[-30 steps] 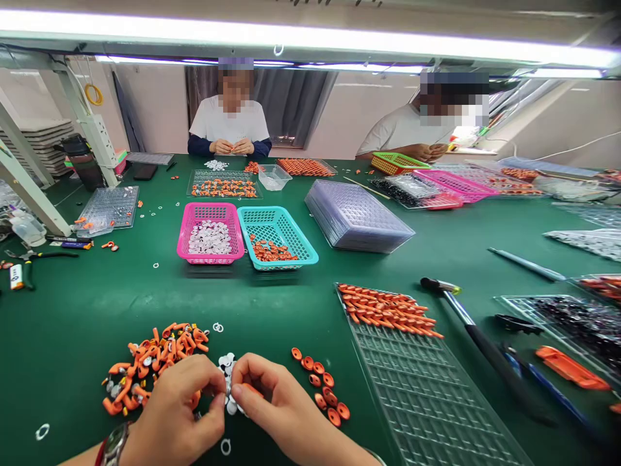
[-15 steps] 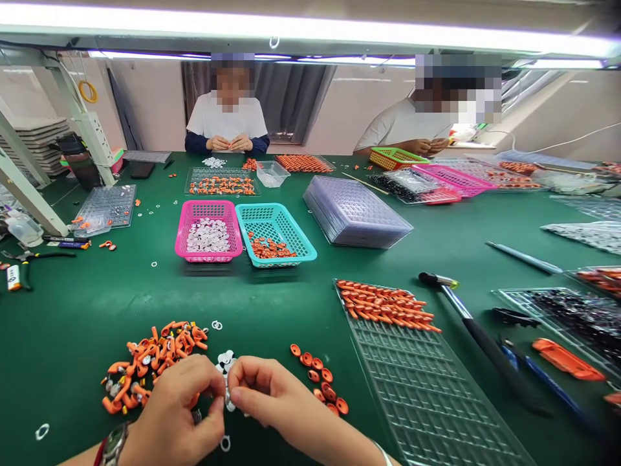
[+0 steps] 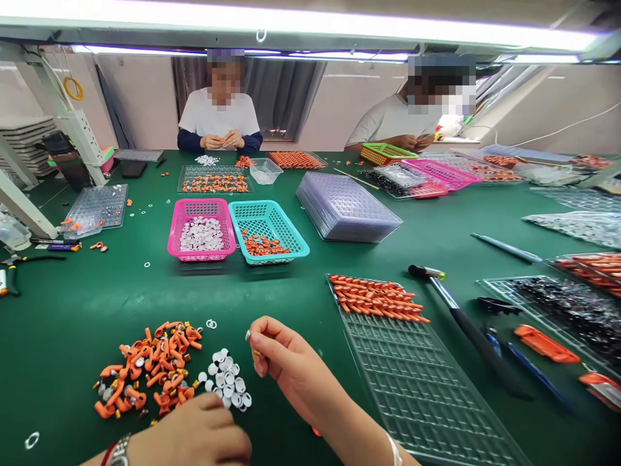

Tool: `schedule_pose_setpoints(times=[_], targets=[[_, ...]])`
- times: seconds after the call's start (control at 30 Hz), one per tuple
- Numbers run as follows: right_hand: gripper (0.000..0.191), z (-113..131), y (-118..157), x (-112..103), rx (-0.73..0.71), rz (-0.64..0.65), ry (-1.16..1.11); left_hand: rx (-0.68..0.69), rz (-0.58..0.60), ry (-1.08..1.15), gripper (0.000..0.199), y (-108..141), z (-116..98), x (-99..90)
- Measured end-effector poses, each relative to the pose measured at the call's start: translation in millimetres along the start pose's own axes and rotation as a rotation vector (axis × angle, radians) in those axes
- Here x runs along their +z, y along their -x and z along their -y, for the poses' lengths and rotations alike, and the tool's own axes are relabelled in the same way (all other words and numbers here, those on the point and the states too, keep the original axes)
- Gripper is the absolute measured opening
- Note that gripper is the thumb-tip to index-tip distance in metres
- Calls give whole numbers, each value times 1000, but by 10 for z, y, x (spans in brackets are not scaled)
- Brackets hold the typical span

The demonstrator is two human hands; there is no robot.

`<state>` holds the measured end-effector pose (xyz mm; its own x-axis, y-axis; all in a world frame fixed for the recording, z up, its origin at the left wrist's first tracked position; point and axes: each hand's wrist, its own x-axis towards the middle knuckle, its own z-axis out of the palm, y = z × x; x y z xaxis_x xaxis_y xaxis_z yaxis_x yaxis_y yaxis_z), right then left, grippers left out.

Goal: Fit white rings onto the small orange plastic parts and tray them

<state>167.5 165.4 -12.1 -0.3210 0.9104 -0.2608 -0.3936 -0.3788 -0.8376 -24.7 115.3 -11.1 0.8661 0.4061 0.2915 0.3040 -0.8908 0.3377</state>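
Observation:
My right hand (image 3: 279, 356) is raised above the table, pinching a small silvery-white piece (image 3: 248, 335) between thumb and index finger. A little gold or orange shows lower among its fingers, too small to name. Low in the view, my left hand (image 3: 194, 432) is palm down and smeared by motion; its fingers are mostly hidden. Between the hands lies a small pile of white round pieces (image 3: 227, 378), some of them rings. Beyond my left hand spreads a heap of orange earbud-like shells (image 3: 162, 362). My right forearm covers most of the loose orange oval caps, with one edge showing.
Behind stand a pink basket (image 3: 173, 249) of white discs and a turquoise basket (image 3: 305, 251) of orange caps. A clear tray (image 3: 427, 388), partly filled with orange stems, lies right, beside a hammer (image 3: 466, 317). Stacked trays (image 3: 347, 207) stand farther back; two people work across the table.
My hands have parted. The right has risen slightly, carrying the small silvery piece; the left has dropped lower and turned palm down. The white pile is now uncovered. The view has shifted slightly.

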Motion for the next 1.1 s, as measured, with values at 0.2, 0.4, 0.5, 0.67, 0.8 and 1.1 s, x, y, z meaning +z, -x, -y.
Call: schedule_pose_setpoints(times=[0.2,0.4,0.5,0.67,0.8,1.1], targets=[[37,-22,8,55,-15,-91,-104,-514,-231,-220,23,-6,273,-41],[37,-26,38,71,-12,-34,-112,-613,-146,-285,20,-105,339,50],[37,-15,52,74,-28,-18,-73,-641,-111,-270,17,-135,348,67],[39,-4,25,71,-50,-28,31,-681,-149,-186,17,-86,357,32],[40,-44,39,89,-42,33,180,-751,-265,-46,15,-22,249,-56],[24,-99,188,164,-98,140,495,-913,-411,668,13,-11,154,-104]])
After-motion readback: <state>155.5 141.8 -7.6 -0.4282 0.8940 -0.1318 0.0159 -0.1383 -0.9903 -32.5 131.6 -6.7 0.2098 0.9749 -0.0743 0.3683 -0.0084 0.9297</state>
